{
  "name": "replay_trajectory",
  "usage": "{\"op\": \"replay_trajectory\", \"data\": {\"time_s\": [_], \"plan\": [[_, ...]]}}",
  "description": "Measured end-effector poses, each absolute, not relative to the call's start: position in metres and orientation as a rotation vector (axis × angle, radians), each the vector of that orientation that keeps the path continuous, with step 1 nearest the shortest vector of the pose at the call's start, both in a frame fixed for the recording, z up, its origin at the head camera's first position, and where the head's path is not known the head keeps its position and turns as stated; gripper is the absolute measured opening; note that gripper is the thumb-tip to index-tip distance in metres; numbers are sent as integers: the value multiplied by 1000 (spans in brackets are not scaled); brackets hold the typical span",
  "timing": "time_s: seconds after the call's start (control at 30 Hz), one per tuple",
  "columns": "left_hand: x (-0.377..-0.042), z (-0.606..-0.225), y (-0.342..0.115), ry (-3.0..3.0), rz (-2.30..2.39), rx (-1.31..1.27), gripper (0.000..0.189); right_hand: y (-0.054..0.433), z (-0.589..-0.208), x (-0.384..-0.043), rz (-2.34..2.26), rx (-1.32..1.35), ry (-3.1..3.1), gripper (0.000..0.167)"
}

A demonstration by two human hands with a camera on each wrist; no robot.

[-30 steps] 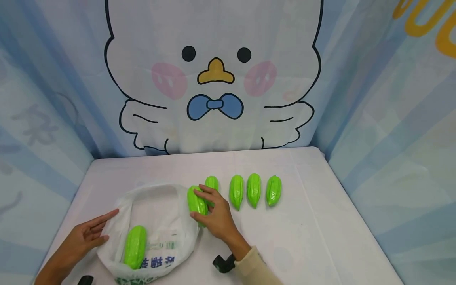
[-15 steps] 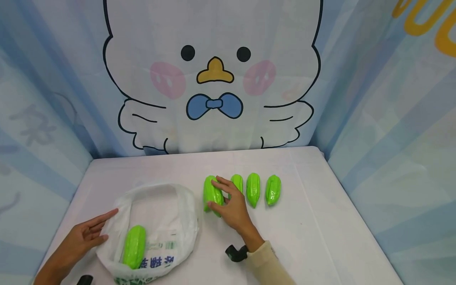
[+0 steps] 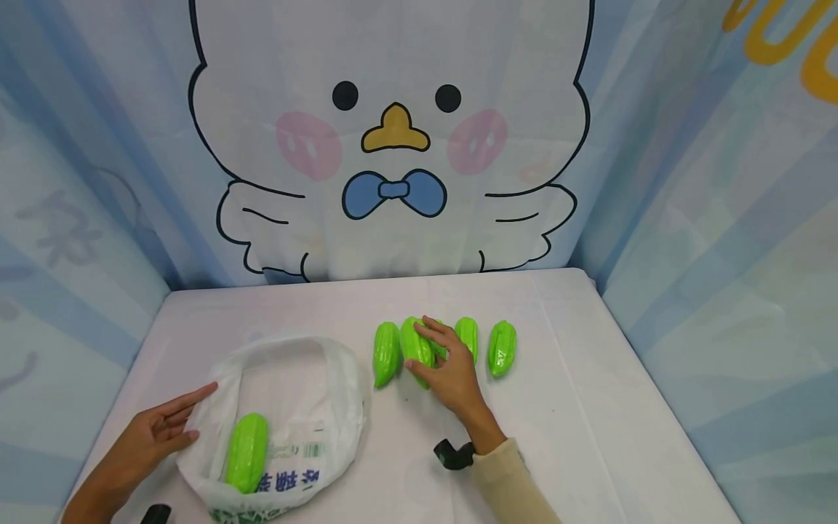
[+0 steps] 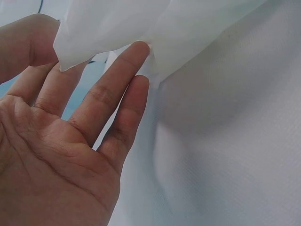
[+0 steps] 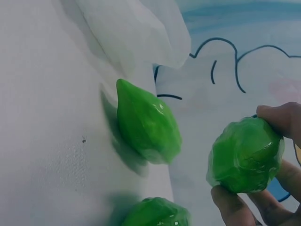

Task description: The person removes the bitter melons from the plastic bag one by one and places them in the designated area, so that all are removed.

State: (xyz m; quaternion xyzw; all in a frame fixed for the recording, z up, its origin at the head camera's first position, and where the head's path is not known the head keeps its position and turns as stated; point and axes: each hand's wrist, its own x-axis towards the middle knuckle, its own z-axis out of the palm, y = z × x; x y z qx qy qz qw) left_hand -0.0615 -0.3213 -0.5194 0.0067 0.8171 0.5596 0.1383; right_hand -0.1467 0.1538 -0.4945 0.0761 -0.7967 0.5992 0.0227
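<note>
In the head view, my right hand pinches a glossy green toy vegetable between thumb and fingertips. The right wrist view shows this held toy vegetable raised off the table, its end toward the camera. Another green vegetable lies just left of it. A third is mostly hidden behind my hand, and two more lie farther right. Straight fingers of my left hand touch the left rim of a white plastic bag. Inside the opened bag rests one green vegetable.
The white-covered table ends at a printed curtain behind. Curtains also hang at the left and right sides. A small dark object shows at the bottom edge, and a dark wrist mount sits under the right wrist.
My right hand has carried the held vegetable to the right, from beside the bag's rim past the leftmost vegetable on the table. My left hand and the bag have stayed put.
</note>
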Motion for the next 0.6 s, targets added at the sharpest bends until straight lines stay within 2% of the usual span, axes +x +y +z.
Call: {"op": "replay_trajectory", "data": {"time_s": [0.6], "plan": [[-63, -516, -321, 2380, 1587, 26, 64, 195, -493, -158, 1793, 120, -2468, 65]]}}
